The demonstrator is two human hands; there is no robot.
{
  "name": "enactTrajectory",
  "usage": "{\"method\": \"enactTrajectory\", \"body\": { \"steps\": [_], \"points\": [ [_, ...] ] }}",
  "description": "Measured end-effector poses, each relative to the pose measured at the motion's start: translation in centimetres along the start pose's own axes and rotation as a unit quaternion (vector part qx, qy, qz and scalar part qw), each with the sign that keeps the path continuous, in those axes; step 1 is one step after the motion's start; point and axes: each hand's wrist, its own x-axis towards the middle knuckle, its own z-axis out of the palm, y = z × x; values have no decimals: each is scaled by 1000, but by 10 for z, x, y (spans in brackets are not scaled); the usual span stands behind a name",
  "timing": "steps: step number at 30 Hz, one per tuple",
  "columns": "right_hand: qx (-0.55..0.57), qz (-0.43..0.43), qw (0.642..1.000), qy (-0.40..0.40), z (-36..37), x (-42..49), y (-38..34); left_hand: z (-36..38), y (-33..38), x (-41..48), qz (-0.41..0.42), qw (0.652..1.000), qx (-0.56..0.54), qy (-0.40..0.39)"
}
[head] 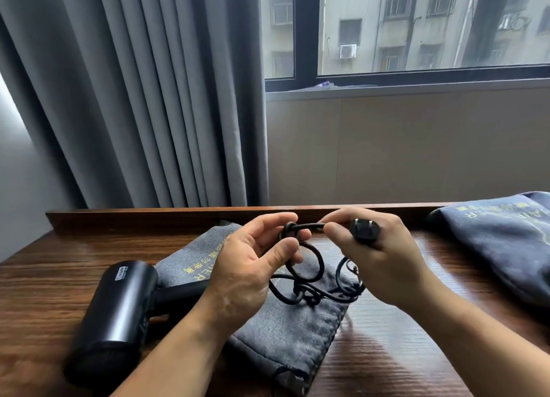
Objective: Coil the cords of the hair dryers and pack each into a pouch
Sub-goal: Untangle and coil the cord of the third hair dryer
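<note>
A black hair dryer (116,313) lies on its side at the left of the wooden table (416,352), its handle partly on a flat grey pouch (285,334) with yellow lettering. Its black cord (306,265) hangs in loose loops over the pouch. My left hand (253,265) pinches a small loop of the cord near the top. My right hand (375,254) pinches the cord just beside it and holds the black plug (364,230) between its fingers. A second, filled dark pouch (503,242) lies at the far right.
A raised wooden ledge (178,215) runs along the table's back edge. Grey curtains (134,99) hang behind at the left, with a window and beige wall panel at the right.
</note>
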Motion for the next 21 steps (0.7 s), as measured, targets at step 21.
{"method": "enactTrajectory", "body": {
  "steps": [21],
  "points": [
    [-45, 83, 993, -78, 10, -2, -3, 2, -6, -5, -16, 981, 183, -66]
  ]
}}
